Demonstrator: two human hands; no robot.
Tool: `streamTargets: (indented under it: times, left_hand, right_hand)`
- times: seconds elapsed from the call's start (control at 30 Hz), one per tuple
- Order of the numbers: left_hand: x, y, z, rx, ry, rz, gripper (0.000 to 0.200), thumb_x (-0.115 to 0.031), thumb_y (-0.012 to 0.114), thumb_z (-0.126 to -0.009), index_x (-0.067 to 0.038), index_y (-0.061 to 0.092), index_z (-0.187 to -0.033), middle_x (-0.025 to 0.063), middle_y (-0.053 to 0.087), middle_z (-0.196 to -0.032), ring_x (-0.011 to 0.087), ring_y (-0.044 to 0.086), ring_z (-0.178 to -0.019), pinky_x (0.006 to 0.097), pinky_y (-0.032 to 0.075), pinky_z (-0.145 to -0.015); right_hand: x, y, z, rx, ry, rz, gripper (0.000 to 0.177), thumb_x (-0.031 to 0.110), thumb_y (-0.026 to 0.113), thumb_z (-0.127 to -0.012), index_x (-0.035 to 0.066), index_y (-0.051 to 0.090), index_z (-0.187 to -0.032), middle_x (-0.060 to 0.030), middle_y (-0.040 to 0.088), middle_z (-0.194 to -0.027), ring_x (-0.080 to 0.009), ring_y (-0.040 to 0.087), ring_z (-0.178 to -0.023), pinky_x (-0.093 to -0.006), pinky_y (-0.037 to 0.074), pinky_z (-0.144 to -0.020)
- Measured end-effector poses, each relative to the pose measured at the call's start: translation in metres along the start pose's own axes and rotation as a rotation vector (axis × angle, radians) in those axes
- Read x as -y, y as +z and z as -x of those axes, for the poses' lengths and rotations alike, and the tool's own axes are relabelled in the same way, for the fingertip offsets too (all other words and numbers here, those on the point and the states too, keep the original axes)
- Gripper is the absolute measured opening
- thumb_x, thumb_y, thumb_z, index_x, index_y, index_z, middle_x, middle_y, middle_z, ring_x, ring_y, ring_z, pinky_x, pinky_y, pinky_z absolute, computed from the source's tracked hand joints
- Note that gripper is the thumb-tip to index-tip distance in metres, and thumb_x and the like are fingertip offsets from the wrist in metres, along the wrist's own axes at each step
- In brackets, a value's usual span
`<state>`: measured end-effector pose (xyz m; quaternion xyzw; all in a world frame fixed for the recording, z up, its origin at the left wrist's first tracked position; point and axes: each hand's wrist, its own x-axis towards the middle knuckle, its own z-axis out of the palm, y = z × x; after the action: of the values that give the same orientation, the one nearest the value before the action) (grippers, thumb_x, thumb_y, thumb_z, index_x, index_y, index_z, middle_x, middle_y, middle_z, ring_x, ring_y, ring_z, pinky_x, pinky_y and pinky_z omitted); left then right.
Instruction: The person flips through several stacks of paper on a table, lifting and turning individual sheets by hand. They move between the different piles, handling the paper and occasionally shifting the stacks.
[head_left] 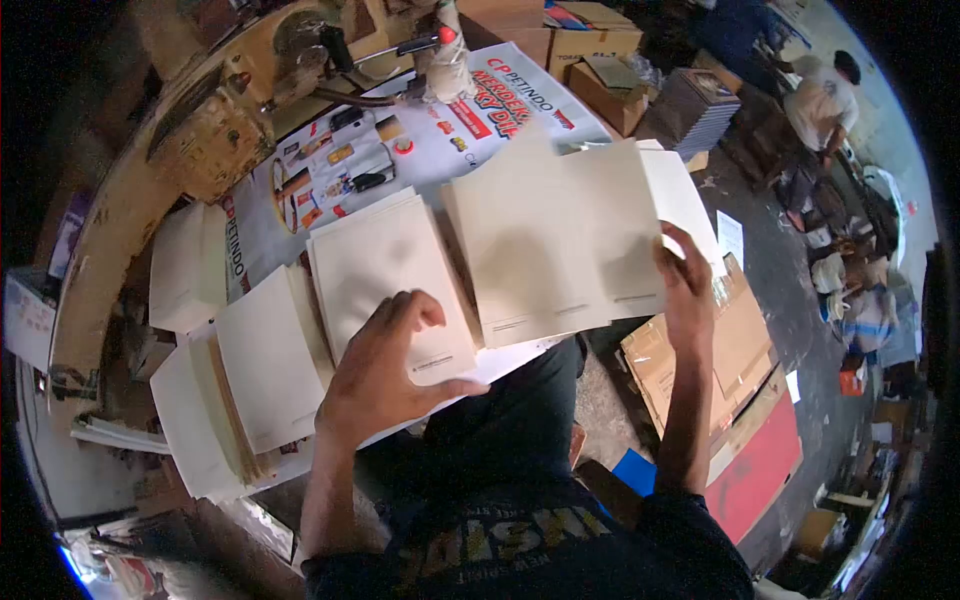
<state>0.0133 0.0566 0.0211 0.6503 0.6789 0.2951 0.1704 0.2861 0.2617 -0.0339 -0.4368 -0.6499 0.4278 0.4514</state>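
Note:
Cream printed sheets [540,230] lie or hang over the right part of the table, their upper left blurred. My right hand [685,275] pinches the right edge of a sheet between thumb and fingers. My left hand [385,365] hovers over the lower part of a paper stack [375,260], fingers bent and thumb apart, with nothing visible in it. Further left stand more stacks of the same paper, one stack [265,360] beside another stack [200,420]. A small line of print shows along the sheets' lower edges.
A printed banner [340,150] covers the table under the stacks. Behind it stands an old machine [220,130] with a red-knobbed lever [420,45]. Flattened cardboard [725,350] and a red board [755,470] are at my right. Another person [820,105] works further back.

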Motion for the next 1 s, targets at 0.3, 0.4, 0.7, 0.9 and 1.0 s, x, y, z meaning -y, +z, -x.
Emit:
streamTargets:
  times: [0.3,0.4,0.7,0.9,1.0]
  left_hand:
    - [0.039,-0.008,0.034,0.011,-0.191,0.262,0.016,-0.011,0.066,-0.087,0.003,0.057,-0.084,0.0122,0.059,-0.082,0.0202,0.062,-0.072,0.0311,0.051,-0.071]
    - [0.044,-0.034,0.066,-0.286,-0.408,0.395,0.009,-0.006,0.061,-0.089,0.003,0.058,-0.09,0.0064,0.059,-0.083,0.0125,0.06,-0.076,0.0262,0.05,-0.073]
    - [0.055,-0.08,0.13,-0.159,-0.307,-0.164,0.049,-0.028,0.082,-0.071,-0.01,0.059,-0.111,0.0111,0.056,-0.126,0.0259,0.047,-0.126,0.0453,0.035,-0.106]
    - [0.092,-0.08,0.153,-0.103,-0.393,-0.109,0.039,-0.022,0.081,-0.07,-0.008,0.064,-0.102,0.0135,0.059,-0.125,0.0277,0.05,-0.124,0.0433,0.038,-0.107]
    - [0.098,-0.09,0.172,-0.244,-0.615,0.113,0.025,-0.009,0.07,-0.083,-0.001,0.063,-0.105,0.0138,0.063,-0.113,0.0231,0.058,-0.113,0.0355,0.045,-0.099]
  right_hand:
    - [0.026,0.053,0.011,0.018,0.463,-0.026,0.044,0.017,0.068,-0.087,-0.001,0.055,-0.126,-0.0162,0.062,-0.111,-0.0196,0.059,-0.102,-0.0289,0.046,-0.087]
    - [0.02,0.061,0.014,0.259,0.202,0.132,0.054,0.016,0.068,-0.087,-0.005,0.046,-0.132,-0.014,0.062,-0.109,-0.0186,0.058,-0.103,-0.0298,0.044,-0.091]
    - [0.048,0.147,0.06,0.544,0.039,-0.073,0.046,0.008,0.053,-0.093,-0.004,0.04,-0.136,-0.0156,0.062,-0.11,-0.0171,0.057,-0.103,-0.0283,0.045,-0.09]
    - [0.057,0.183,0.079,0.4,0.464,-0.201,0.05,0.019,0.053,-0.096,-0.004,0.041,-0.138,-0.0205,0.055,-0.126,-0.0239,0.048,-0.121,-0.0351,0.034,-0.105]
    - [0.045,0.184,0.08,0.577,0.155,-0.168,0.046,0.013,0.059,-0.092,-0.004,0.046,-0.133,-0.0134,0.058,-0.121,-0.0189,0.053,-0.111,-0.0304,0.04,-0.098]
